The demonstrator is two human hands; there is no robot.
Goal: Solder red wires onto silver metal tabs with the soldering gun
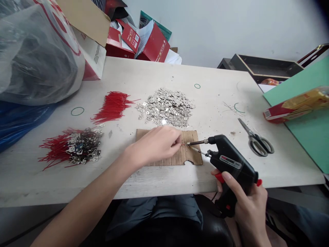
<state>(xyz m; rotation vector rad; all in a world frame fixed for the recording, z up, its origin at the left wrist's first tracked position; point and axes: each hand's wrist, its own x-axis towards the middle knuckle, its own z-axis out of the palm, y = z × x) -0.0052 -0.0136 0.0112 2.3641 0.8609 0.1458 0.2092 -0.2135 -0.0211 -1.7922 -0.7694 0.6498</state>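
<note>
Your right hand (246, 202) is wrapped around the grip of a black soldering gun (231, 164), forefinger laid along its red trigger, and the gun's metal tip reaches left over the piece of cardboard (189, 156) lying flat on the counter (154, 79). Your left hand (156, 144) rests on that cardboard with its fingers pinched together around something small and red right at the gun's tip; it looks like the end of a thin wire, though it is too small to tell for certain. Just beyond the cardboard sits a heap of small silver metal tabs (167, 106), and beside it to the left a bundle of loose red wires (113, 106). Nearer the left end of the counter is a second pile of red wires with metal tabs on them (74, 145). A green rubber band (77, 111) lies between the two wire piles. To the right of the gun, well apart from it, a pair of scissors (257, 139) lies closed on the counter. A large clear plastic bag (36, 51) fills the far left corner, with red boxes (138, 43) stacked behind it.
</note>
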